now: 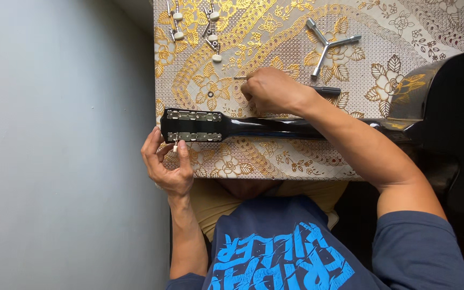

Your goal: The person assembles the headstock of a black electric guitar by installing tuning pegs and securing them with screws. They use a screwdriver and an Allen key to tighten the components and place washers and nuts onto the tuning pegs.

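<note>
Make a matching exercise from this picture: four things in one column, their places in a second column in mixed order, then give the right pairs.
Things:
1. left hand
2. right hand
3. three-armed wrench
4. loose tuning pegs

Places:
A. at the table's far left corner
B. at the near edge of the guitar headstock, on a white peg knob
C. on the cloth beyond the guitar neck, holding a thin screwdriver
D. lying on the cloth to the right of the pegs, untouched

Pairs: 1-B, 2-C, 3-D, 4-A
</note>
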